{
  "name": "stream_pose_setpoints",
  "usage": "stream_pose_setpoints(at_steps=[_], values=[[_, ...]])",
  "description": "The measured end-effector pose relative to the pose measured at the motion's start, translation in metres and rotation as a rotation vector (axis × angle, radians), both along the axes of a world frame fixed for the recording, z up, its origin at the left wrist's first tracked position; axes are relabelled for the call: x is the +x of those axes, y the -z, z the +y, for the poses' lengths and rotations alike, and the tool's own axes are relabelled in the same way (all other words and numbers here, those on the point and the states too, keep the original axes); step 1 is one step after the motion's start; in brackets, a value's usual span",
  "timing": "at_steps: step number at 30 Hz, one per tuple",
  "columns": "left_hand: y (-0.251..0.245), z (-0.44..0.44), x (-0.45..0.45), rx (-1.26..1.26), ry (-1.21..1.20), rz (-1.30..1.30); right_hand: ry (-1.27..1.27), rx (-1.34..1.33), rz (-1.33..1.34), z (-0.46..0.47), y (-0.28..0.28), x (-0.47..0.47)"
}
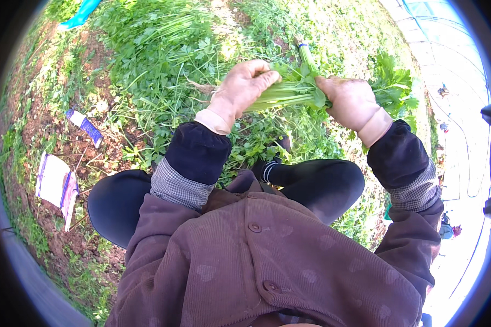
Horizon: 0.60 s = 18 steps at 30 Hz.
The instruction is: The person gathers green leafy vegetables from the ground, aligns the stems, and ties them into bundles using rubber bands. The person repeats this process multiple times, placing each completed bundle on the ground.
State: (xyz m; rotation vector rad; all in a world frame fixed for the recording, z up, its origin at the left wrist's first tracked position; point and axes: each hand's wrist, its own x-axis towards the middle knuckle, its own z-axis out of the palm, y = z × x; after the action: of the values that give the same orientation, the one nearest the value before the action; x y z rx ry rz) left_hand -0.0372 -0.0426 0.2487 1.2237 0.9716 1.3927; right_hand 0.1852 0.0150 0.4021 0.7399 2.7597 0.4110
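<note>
A bunch of celery point(286, 94) lies crosswise before me, its pale stalks running between my two hands. My right hand point(347, 98) is closed around its leafy end, and the leaves point(393, 86) fan out past that fist. At the root end, my left hand point(245, 86) curls over the stalks, thumb and forefinger close together by some small leaves. Thin roots point(202, 88) stick out beyond the left wrist. Part of the bunch is hidden under the left palm. Both hands seem to wear thin, soiled gloves with pale cuffs.
Cut celery point(159, 57) lies heaped ahead on the left. A celery bunch bound with blue tape point(307, 55) is just beyond my hands. On the soil at left are a blue-and-white strip roll point(84, 124) and a torn white-and-purple packet point(57, 184). Plastic sheeting point(458, 122) edges the right.
</note>
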Motion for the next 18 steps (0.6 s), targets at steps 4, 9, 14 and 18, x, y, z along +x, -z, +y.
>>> stream_pose_setpoints(at_steps=[4, 9, 14, 18], values=[[-0.008, -0.007, -0.038, -0.130, -0.255, -0.762, 0.109, 0.010, -0.084, 0.000, -0.003, 0.013], [-0.016, -0.016, -0.068, -0.028, -0.667, -0.219, 0.022, 0.036, 0.032, -0.004, -0.006, 0.024], [-0.012, -0.018, 0.025, 0.648, -0.361, 0.727, 0.010, 0.042, 0.085, -0.013, 0.002, 0.022], [-0.009, -0.019, 0.038, 0.475, -0.497, 0.375, -0.043, 0.043, 0.103, -0.015, 0.008, 0.030]])
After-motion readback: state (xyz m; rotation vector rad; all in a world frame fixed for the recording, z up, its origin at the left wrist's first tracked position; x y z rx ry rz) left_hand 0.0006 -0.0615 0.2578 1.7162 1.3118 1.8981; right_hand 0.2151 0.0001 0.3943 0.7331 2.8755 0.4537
